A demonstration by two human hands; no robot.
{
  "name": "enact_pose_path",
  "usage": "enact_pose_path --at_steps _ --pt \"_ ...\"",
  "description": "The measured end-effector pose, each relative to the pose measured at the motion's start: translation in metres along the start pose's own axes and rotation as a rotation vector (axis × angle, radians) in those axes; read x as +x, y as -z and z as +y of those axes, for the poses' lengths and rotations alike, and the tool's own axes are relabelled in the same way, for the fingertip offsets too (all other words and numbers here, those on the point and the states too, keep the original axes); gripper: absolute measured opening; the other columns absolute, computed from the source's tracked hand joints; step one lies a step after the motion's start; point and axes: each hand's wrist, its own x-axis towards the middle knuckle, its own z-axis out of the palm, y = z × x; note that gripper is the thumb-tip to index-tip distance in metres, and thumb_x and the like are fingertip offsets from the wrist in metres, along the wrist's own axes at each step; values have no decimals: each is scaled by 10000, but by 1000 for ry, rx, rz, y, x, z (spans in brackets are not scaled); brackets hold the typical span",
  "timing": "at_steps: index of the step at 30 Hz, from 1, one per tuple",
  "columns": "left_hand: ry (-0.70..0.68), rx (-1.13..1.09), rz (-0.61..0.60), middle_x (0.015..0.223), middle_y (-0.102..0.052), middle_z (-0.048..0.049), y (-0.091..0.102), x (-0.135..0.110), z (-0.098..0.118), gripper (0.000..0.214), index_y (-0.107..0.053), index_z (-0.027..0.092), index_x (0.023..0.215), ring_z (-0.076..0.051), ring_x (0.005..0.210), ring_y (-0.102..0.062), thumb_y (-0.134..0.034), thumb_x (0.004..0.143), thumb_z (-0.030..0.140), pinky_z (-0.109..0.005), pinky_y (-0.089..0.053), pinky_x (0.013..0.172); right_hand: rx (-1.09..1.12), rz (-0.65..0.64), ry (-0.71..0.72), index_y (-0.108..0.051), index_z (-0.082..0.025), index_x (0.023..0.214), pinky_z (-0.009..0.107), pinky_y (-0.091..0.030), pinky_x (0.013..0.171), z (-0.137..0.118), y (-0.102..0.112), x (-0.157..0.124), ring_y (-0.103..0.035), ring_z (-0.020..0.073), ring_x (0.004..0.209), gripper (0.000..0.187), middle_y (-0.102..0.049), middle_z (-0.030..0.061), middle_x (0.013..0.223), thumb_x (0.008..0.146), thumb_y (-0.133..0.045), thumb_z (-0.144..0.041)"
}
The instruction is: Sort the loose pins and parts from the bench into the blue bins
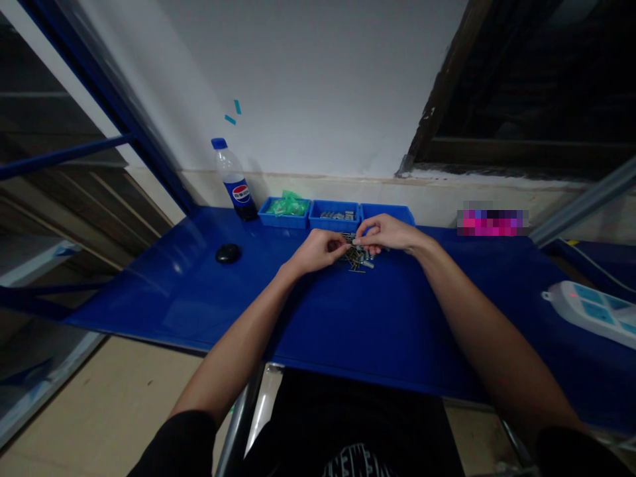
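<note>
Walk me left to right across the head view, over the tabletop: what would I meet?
Pepsi bottle → blue bin with green plastic bag → left hand → pile of small metal parts → right hand → pixelated pink patch → white power strip.

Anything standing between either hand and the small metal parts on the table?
Nothing visible does. The left hand and right hand are close together right over the small metal parts. The bottle and black round object lie off to the left, clear of both.
</note>
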Motion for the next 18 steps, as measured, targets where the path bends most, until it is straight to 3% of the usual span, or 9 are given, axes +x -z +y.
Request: enact_pose_path --at_steps 4,8,11,14,18 --pt "15 145 17 727 -724 -40 5 0 -8 232 -755 147 863 -135 619 -605 -605 975 283 -249 -423 607 103 168 100 -784 -201 956 407 -621 768 1 -4 4 -750 242 756 172 -768 86 779 797 -827 -250" --pt "18 169 11 763 -739 -56 4 -1 -9 212 -759 147 890 -146 642 -626 -597 975 254 -253 -434 610 211 276 254 -690 -241 1344 408 -586 1018 -4 -7 6 -728 265 1157 568 -748 107 1302 796 -804 -141" --pt "6 183 -6 782 -746 -64 2 -1 -7 197 -756 144 885 -150 651 -636 -609 967 246 -254 -436 608 169 295 240 -567 -251 1508 422 -581 1038 -3 -3 6 -714 277 1199 746 -698 127 1400 808 -803 -147" --pt "-11 190 -16 781 -744 -59 1 -1 -7 191 -755 144 882 -148 653 -637 -614 963 245 -251 -429 604 -93 311 156 -666 -203 1410 424 -599 997 3 8 8 -739 295 1131 600 -769 140 1236 822 -786 -181" --pt "-23 187 -25 789 -746 -55 0 -1 -9 193 -764 144 906 -146 661 -640 -606 964 239 -248 -432 613 -715 214 -38 -798 -193 1173 421 -590 969 12 23 7 -750 318 1076 440 -796 108 1119 736 -795 -144"
